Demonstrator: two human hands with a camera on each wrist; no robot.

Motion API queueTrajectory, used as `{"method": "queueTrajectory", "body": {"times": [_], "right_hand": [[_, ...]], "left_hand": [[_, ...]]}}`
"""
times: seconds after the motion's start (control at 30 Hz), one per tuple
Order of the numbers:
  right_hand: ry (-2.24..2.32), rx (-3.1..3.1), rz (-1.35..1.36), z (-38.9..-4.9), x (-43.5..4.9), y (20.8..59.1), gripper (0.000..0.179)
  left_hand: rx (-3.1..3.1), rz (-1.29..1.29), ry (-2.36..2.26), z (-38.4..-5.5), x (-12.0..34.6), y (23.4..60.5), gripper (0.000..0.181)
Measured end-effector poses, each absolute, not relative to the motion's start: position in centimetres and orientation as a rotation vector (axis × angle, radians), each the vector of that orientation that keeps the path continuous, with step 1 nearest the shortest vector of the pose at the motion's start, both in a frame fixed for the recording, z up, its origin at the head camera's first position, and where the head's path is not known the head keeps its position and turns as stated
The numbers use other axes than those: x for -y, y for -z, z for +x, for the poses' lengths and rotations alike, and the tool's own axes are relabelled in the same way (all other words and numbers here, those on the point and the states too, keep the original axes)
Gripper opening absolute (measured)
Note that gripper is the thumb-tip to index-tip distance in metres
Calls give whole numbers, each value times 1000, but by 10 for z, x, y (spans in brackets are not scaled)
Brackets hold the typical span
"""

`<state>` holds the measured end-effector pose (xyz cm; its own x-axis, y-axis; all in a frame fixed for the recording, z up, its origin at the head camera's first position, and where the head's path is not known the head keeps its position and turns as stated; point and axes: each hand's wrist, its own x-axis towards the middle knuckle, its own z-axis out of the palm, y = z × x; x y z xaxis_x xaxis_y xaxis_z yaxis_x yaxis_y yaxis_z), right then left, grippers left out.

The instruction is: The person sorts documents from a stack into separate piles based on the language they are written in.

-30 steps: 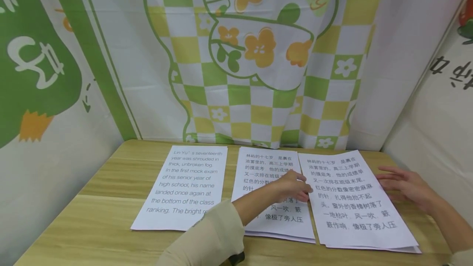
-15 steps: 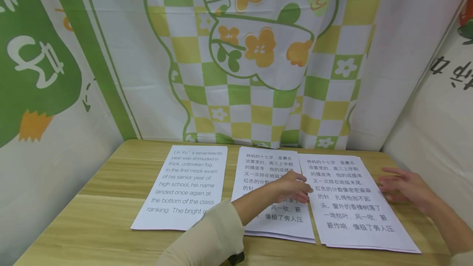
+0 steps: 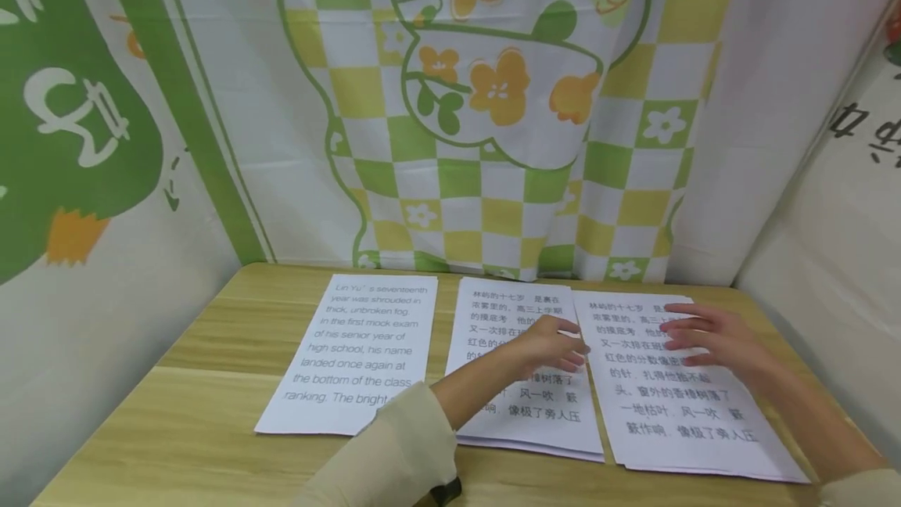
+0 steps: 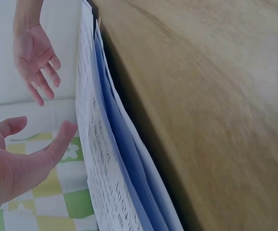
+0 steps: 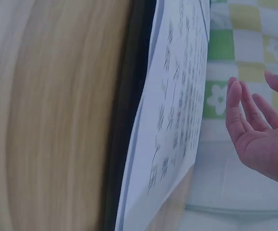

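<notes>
Three stacks of printed paper lie side by side on a wooden table (image 3: pixel 204 382). The left stack (image 3: pixel 352 350) carries English print; the middle stack (image 3: pixel 524 433) and the right stack (image 3: pixel 676 421) carry Chinese print. My left hand (image 3: pixel 552 344) hovers over the middle stack near its right edge, fingers loosely bent and holding nothing. Over the upper right part of the right stack is my right hand (image 3: pixel 718 339), fingers spread and relaxed. In the right wrist view the right hand (image 5: pixel 264 125) is raised off the sheets, palm showing. Loose sheet edges (image 4: pixel 124 130) show in the left wrist view.
A checkered green and yellow curtain (image 3: pixel 457 210) with flowers hangs right behind the table's back edge. Printed cloth also closes off both sides. A light sleeve (image 3: pixel 394 452) covers the left forearm, which crosses in front of the left and middle stacks.
My right hand has moved left from beside the right stack to over it. The right stack's top sheets have straightened to line up. The left hand has barely moved; the head view shifted slightly.
</notes>
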<state>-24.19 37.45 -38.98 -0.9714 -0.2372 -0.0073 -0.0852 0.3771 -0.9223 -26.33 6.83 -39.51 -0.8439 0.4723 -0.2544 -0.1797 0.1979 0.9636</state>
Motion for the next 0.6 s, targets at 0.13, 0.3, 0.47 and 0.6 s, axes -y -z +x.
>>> {"method": "queueTrajectory", "body": {"times": [0.13, 0.3, 0.47, 0.6], "right_hand": [[1609, -2505, -312, -243, -350, 385, 61], [1638, -2415, -350, -244, -325, 383, 63], [1671, -2339, -348, -247, -309, 387, 63], [1707, -2283, -316, -249, -299, 394, 62]], "left_hand": [[-2062, 311, -1630, -263, -53, 393, 58], [-2090, 342, -1639, -264, -30, 390, 59], [-2129, 303, -1652, -264, -4, 389, 61], [-2156, 273, -1643, -264, 14, 389, 63]]}}
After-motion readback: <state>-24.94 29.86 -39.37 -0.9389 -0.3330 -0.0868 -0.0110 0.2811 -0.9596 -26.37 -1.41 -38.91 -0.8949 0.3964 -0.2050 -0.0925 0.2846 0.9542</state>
